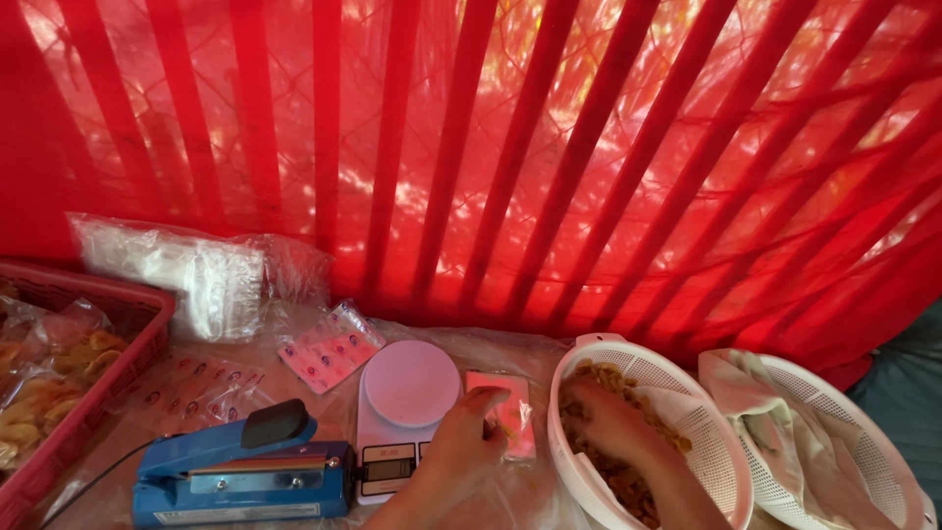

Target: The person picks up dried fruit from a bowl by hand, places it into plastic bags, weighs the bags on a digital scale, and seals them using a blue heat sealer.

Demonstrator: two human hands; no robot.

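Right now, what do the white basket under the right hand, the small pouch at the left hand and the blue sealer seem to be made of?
White basket: seemingly rigid plastic, matte, with moulded rows of small holes; the right hand digs in the snacks inside.
Small pouch: probably thin clear plastic film, glossy; the left hand holds it.
Blue sealer: blue body, painted metal or plastic, I cannot tell; black handle knob looks plastic.

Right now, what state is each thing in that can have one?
Blue heat sealer with black handle: lid down, corded.
White digital kitchen scale: platform bare.
Small clear plastic pouch: held open by left hand.
White perforated plastic basket: holds snacks; right hand inside.
Second white basket: cloth-lined.
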